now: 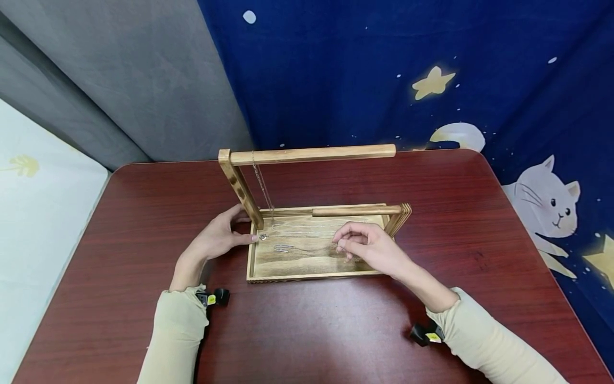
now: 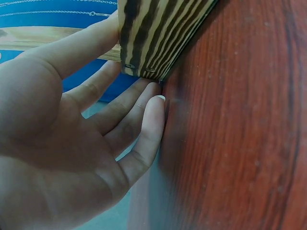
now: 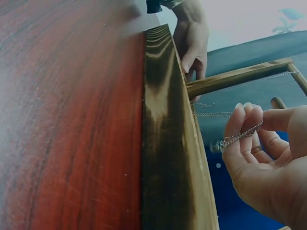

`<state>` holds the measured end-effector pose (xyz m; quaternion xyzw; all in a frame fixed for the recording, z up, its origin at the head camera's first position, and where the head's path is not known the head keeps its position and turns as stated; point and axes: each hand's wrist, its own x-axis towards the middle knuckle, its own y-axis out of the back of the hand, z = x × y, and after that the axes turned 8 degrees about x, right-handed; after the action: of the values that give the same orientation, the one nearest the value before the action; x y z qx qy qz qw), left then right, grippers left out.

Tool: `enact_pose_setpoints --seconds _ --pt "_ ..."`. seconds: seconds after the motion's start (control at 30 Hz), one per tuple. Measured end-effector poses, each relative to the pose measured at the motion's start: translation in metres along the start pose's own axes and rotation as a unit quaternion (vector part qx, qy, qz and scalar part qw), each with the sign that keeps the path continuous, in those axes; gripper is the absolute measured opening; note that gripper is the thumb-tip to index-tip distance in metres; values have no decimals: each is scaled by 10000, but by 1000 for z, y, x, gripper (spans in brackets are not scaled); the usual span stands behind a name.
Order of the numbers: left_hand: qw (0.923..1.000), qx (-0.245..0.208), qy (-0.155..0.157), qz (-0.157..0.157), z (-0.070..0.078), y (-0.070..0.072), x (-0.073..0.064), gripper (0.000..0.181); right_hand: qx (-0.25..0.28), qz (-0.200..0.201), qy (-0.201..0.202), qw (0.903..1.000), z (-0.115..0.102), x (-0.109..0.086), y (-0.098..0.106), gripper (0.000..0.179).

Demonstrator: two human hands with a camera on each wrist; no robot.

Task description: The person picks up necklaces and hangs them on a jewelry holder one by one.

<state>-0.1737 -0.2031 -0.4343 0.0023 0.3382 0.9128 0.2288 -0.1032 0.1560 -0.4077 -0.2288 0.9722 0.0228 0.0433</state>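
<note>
A wooden jewelry stand [image 1: 307,154], made of a tray with raised bars, sits on the table. My left hand [image 1: 220,234] holds its left end, the thumb over the tray wall and the fingers by the post; the left wrist view shows this hand [image 2: 96,105] at the dark-grained wood [image 2: 160,38]. My right hand [image 1: 371,246] is over the tray's right half. In the right wrist view, a silver chain necklace [image 3: 240,136] is pinched between this hand's [image 3: 273,153] thumb and fingers. Another necklace [image 1: 260,178] hangs from the upper bar's left end.
More thin chains [image 1: 302,233] stretch across above the tray floor, with a small round pendant [image 1: 262,237] at the left. The lower bar [image 1: 357,211] meets a short post at the right. Curtains [image 1: 336,69] stand behind the red-brown table [image 1: 307,325].
</note>
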Motion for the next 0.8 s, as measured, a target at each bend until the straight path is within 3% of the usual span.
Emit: enact_pose_setpoints --seconds 0.23,0.8 --pt "9999 14 134 -41 2 0 0 70 -116 48 119 9998 -7 -2 -1 18" --pt "9996 -281 -53 -87 2 1 0 70 -241 68 223 9994 -37 -14 -1 12"
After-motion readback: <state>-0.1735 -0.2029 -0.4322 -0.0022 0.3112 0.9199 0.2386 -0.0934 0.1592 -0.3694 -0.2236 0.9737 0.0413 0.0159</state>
